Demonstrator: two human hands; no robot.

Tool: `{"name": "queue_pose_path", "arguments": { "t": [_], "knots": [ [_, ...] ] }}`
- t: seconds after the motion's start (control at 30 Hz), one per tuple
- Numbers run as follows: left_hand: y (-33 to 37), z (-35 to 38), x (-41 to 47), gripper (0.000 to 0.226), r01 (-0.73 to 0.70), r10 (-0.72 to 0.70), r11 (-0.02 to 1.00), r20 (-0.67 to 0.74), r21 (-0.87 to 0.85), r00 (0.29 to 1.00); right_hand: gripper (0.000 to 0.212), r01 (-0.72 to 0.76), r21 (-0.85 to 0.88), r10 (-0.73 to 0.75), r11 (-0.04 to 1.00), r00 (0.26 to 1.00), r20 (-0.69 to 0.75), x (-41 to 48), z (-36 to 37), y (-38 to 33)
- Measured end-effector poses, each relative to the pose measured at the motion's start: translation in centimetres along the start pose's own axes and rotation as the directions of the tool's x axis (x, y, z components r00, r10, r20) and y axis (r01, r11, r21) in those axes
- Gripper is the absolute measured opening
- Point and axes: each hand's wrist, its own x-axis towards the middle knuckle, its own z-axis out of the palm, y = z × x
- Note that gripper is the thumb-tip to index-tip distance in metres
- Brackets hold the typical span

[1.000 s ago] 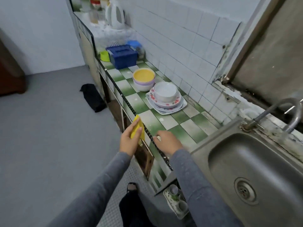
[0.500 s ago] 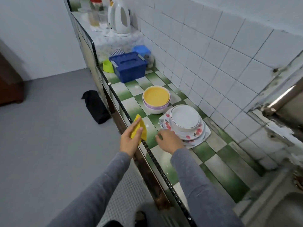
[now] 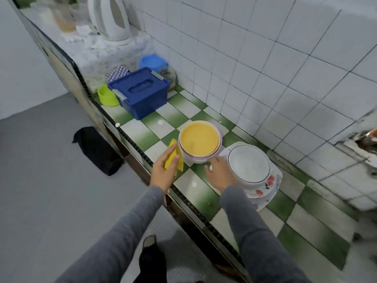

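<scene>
Soft yellow cloth (image 3: 173,158), shiny yellow plastic bowl (image 3: 200,140), smooth glossy white bowl (image 3: 248,163), shiny blue plastic box (image 3: 140,92), glossy tiled counter (image 3: 306,225)

Two hands are in view, the left hand (image 3: 163,172) and the right hand (image 3: 221,173), and one yellow cloth (image 3: 173,158). The counter (image 3: 318,240) bears one stack of bowls (image 3: 200,139), one white bowl (image 3: 248,162), at least two plates (image 3: 267,183), one blue box (image 3: 140,92), one green cup (image 3: 107,96), one blue tub (image 3: 152,62) and one white kettle (image 3: 111,19)
</scene>
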Motion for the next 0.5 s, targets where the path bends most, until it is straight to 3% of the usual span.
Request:
{"name": "queue_pose_path", "arguments": {
  "t": [0.23,0.5],
  "knots": [
    [1.3,-2.2,7.1,0.036,0.026,-0.035,0.998,0.184,0.056,0.982,0.046,-0.252,0.093,0.260,0.963,0.962,-0.086,3.2,0.4,-2.8],
    [1.1,-1.4,12.1,0.037,0.028,-0.045,0.998,0.307,0.060,0.951,0.046,-0.377,0.223,0.408,0.899,0.906,-0.114,5.6,1.3,-2.9]
  ]
}}
